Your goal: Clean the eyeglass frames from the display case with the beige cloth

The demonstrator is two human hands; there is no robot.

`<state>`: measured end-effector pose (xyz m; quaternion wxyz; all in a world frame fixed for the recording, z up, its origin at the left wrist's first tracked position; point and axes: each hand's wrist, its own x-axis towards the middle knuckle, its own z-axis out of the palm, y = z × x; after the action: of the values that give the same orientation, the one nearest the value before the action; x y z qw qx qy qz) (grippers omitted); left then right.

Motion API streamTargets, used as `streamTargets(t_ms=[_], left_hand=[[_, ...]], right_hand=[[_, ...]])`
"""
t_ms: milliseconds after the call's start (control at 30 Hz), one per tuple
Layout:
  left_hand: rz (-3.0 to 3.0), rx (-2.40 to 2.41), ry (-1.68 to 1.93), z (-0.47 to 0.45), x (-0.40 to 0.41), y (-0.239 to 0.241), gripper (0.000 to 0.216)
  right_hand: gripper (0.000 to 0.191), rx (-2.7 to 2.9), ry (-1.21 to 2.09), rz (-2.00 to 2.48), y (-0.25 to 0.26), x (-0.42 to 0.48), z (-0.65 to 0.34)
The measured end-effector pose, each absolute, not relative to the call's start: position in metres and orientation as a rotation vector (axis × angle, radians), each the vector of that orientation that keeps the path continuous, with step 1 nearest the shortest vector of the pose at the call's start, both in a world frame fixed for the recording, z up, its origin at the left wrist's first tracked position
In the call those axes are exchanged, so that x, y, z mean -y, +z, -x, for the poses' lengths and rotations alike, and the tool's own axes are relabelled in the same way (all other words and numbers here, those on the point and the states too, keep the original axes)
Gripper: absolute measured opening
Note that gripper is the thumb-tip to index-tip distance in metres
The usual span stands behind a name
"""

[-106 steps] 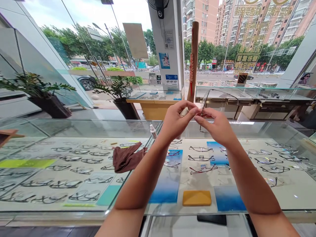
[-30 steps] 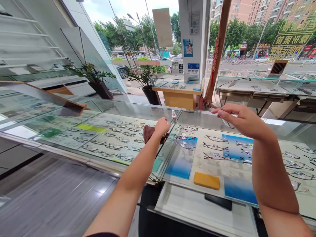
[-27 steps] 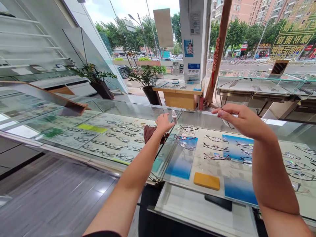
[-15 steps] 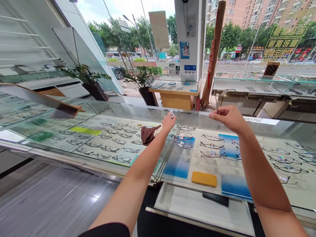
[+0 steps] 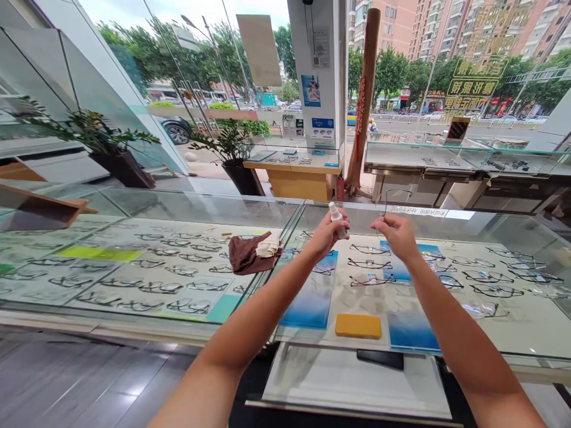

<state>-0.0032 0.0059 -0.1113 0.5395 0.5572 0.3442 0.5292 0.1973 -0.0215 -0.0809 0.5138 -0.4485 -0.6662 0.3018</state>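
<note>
My left hand (image 5: 325,239) is wrapped round a small clear spray bottle (image 5: 336,217) with a white top, held upright above the glass counter (image 5: 285,221). Just to its right, my right hand (image 5: 400,236) pinches a thin-framed pair of eyeglasses (image 5: 386,203). One arm of the eyeglasses sticks up above the fingers; the lenses are hard to make out. Left of my left hand, a brown cloth (image 5: 243,255) lies crumpled on the glass, and a cream cloth (image 5: 268,245) rests against it.
Rows of eyeglasses (image 5: 370,264) sit under the glass. A yellow case (image 5: 358,326) lies near the front edge, beside a blue sheet (image 5: 413,333). Below is a pulled-out white drawer (image 5: 321,380) with a dark object (image 5: 380,359). A brown wooden stand (image 5: 40,208) is at left.
My left hand has moved right with the spray bottle, closer to the eyeglasses in my right hand. The view has shifted, and more of the cream cloth shows.
</note>
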Motion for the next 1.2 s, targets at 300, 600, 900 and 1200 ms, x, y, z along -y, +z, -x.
streamTargets(t_ms=[300,600,900,1200], left_hand=[[-1.131,-0.562,1.006,0.016,0.018,-0.102,0.076],[-1.535,-0.913,1.298,0.010,0.014,-0.117,0.054],[-1.570,-0.891,1.242,0.008,0.020,-0.114,0.049],[-1.774,-0.987,1.116,0.009,0.020,-0.119,0.045]], right_hand=[[0.038,1.697,1.023,0.888,-0.100,0.037,-0.181],[0.040,1.806,1.131,0.788,-0.098,0.049,-0.175],[0.043,1.822,1.137,0.758,-0.097,0.049,-0.175],[0.042,1.604,1.073,0.816,-0.100,0.038,-0.181]])
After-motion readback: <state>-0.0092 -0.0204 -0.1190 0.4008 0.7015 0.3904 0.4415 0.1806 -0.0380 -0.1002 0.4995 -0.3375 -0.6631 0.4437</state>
